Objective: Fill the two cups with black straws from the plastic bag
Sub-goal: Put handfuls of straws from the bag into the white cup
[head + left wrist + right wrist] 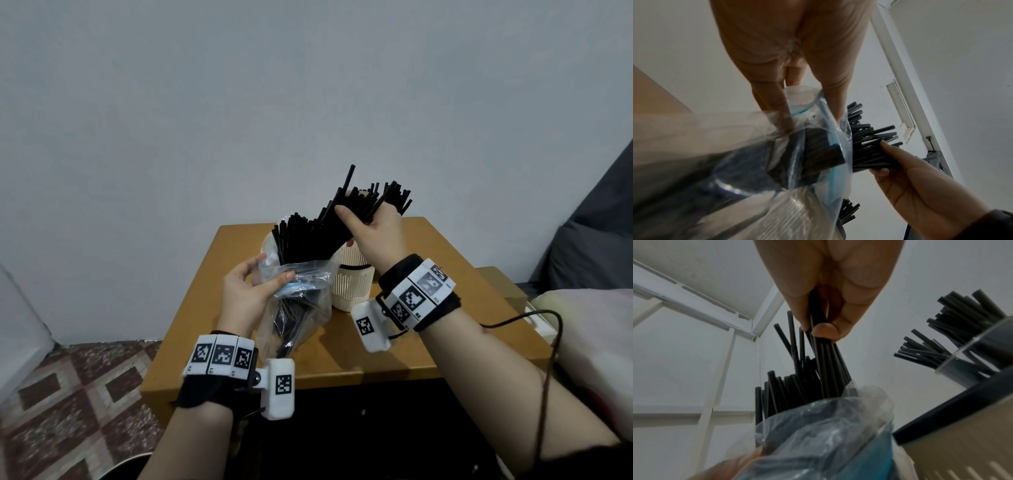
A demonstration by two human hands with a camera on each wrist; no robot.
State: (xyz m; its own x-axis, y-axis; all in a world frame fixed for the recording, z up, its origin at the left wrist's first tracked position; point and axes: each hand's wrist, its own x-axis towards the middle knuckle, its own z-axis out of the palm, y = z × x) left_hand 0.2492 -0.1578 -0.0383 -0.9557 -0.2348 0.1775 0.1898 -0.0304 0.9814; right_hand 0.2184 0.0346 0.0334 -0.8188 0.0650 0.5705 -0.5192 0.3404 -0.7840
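My left hand (246, 291) pinches the rim of a clear plastic bag (301, 308) with a blue strip and holds it upright above the table. Black straws (308, 236) stick out of the bag's mouth. My right hand (373, 233) grips a bundle of those straws near their upper part, with their lower ends still inside the bag. In the right wrist view the fingers (824, 331) curl round the bundle (828, 366) above the bag (818, 426). Just right of the bag stands a pale ribbed cup (351, 291) with a dark band. More black straws (397, 195) show behind my right hand, standing in a clear cup (970, 353).
The small wooden table (411, 342) stands against a grey wall. A dark cushion (599, 222) and a pale cushion (599, 325) lie to the right, and a black cable (548, 325) hangs over the table's right edge. Patterned floor (68, 394) lies to the left.
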